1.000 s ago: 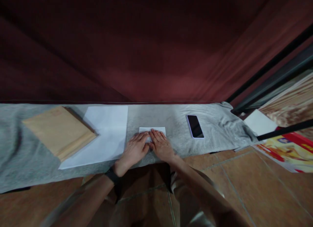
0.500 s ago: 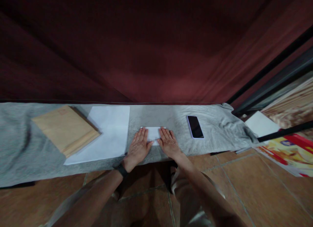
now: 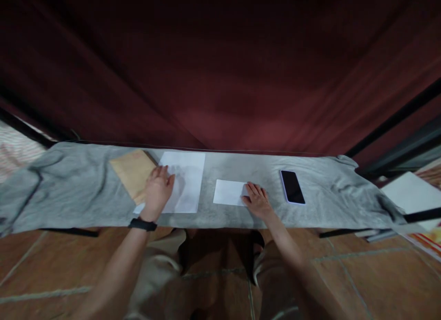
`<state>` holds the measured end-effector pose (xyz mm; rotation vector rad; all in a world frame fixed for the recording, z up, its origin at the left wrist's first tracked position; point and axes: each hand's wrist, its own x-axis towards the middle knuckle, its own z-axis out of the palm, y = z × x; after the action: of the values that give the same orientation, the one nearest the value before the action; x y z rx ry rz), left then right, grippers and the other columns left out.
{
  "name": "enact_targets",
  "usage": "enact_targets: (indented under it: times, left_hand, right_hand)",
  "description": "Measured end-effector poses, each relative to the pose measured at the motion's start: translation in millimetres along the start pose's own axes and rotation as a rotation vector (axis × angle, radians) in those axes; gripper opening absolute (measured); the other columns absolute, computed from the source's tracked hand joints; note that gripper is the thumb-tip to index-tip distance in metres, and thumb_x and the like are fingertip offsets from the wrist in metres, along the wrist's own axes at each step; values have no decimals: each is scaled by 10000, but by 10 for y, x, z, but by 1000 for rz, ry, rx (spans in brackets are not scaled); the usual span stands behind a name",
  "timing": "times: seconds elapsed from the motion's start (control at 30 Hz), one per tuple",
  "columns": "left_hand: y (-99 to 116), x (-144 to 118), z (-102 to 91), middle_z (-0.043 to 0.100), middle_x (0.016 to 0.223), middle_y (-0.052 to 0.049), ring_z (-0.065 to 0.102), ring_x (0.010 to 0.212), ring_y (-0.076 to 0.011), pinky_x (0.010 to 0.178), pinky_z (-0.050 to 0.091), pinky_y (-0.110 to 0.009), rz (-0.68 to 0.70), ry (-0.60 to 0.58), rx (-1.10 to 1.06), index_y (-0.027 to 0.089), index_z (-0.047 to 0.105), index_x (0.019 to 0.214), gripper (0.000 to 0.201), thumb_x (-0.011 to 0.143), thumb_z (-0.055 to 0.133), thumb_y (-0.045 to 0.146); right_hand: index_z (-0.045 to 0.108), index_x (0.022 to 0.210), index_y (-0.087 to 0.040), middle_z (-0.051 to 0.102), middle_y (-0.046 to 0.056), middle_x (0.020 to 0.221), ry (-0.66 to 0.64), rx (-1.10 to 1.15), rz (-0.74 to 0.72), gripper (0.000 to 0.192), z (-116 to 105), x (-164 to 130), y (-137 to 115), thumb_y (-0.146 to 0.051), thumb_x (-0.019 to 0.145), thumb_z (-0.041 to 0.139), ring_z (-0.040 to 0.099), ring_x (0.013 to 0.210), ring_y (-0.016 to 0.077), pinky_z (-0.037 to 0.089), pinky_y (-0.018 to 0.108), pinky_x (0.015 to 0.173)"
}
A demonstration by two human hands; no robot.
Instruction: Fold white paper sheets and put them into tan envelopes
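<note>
The right hand (image 3: 257, 200) is spread loosely, palm down, its fingers resting over the right end of a small white paper (image 3: 229, 192), which lies flat in front of the person, between the two hands. The left hand (image 3: 158, 189) is also unfolded, palm down, with the fingers slightly bent and close together and the thumb standing apart; it is above the right part of one brown envelope (image 3: 131, 173) and the left part of a larger white paper (image 3: 189, 180). Its underside is hidden, so I cannot tell whether it touches either one. The envelope partly overlaps the larger paper, and whether that is one sheet or several cannot be told.

One dark wristband (image 3: 142, 224) circles the left wrist. Just beyond the right hand, to its right, lies one phone (image 3: 292, 187), dark screen up, tilted a little. That makes two white papers, one envelope and one phone on the grey cloth (image 3: 327, 191) covering the surface. A dark red curtain (image 3: 220, 81) hangs behind; two legs and a tiled floor (image 3: 379, 274) show below.
</note>
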<state>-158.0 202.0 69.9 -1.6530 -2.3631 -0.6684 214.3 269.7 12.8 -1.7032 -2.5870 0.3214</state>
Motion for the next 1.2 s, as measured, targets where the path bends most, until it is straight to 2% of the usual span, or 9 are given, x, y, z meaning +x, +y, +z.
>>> enact_targets:
  times: [0.13,0.23,0.4,0.63,0.73,0.9,1.0,1.07,1.2]
  left_hand:
    - [-732,-67,-194,621,1321,-188,510,1316,-346,1072,444,-495,-96,-52,61,163,647,1173,417,912,512,458]
    - [-942,-290,-179,683,1183,-121,614,1152,-253,1000,484,-366,-71,-183,-53,179,636,1112,335,900,506,403]
    - [-851,-534,-163,669,1230,-131,638,1063,-246,924,483,-358,-62,-179,-8,171,608,1163,313,941,442,316]
    - [-690,-522,-425,697,1073,-143,629,1006,-287,879,426,-387,110,-74,346,156,646,1074,301,986,368,235]
    - [-624,-535,-503,681,982,-148,618,974,-302,839,417,-386,146,-33,446,145,631,985,306,996,334,217]
    - [-491,-569,-495,666,937,-141,607,949,-293,800,418,-371,165,-40,429,143,617,983,302,1000,320,197]
    - [-462,-581,-464,656,924,-144,598,957,-296,812,421,-379,140,-23,350,154,617,955,288,992,334,198]
    - [-482,-573,-441,643,907,-130,591,963,-291,814,427,-378,76,-4,199,177,606,883,234,969,391,214]
    - [-598,-489,-358,580,756,-39,576,828,-222,742,443,-326,-239,35,-408,211,538,683,170,815,622,276]
  right_hand:
    - [380,1565,-205,312,54,1660,-3,7,20,573,-22,12,-6,-389,1023,427,276,1515,274,218,491,1227]
    - [394,1557,-213,318,57,1658,-2,12,23,568,-37,7,-14,-375,1014,435,293,1506,274,214,493,1225]
    - [388,1560,-222,332,78,1650,-15,31,41,569,-62,5,-51,-374,1013,420,305,1501,289,225,511,1207]
    - [441,1527,-223,387,93,1621,-12,45,39,537,-118,4,-84,-341,1003,448,322,1489,284,239,501,1195]
    - [530,1459,-213,442,114,1584,24,48,30,478,-145,4,-109,-322,996,481,354,1472,284,234,510,1201]
    - [622,1367,-189,508,120,1533,151,103,-20,399,-213,58,-233,-241,993,495,411,1444,279,266,505,1203]
    - [657,1330,-177,570,113,1477,245,201,-103,379,-252,103,-393,-203,991,488,475,1403,253,334,448,1189]
    - [670,1316,-188,612,102,1431,278,286,-172,383,-257,121,-544,-174,988,472,542,1344,222,392,405,1162]
    - [695,1285,-205,653,74,1385,274,390,-273,371,-231,136,-890,-168,991,471,607,1276,191,432,364,1152]
